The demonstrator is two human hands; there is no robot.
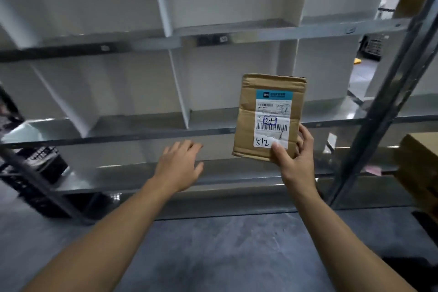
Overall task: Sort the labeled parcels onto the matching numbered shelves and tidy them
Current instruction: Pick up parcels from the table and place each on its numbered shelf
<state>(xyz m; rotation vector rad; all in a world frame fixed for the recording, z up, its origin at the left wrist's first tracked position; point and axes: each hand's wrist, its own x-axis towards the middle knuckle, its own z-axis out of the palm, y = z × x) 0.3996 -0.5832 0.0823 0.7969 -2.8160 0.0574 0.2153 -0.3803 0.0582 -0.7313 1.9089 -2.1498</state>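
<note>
A small brown cardboard parcel is held upright in front of the grey metal shelving. Its white shipping label carries barcodes, a boxed handwritten mark and the handwritten number 512 at the bottom. My right hand grips the parcel's lower right corner, thumb on the label, fingers behind. My left hand hovers to the left of the parcel with fingers relaxed and spread, holding nothing, over the lower shelf board. The shelf bays in view hold no parcels, and no shelf numbers are readable.
A slanted grey upright post stands at the right. Beyond it sits a larger brown carton. A black plastic crate stands at the left on the floor. White dividers split the shelves into bays. Grey concrete floor lies below.
</note>
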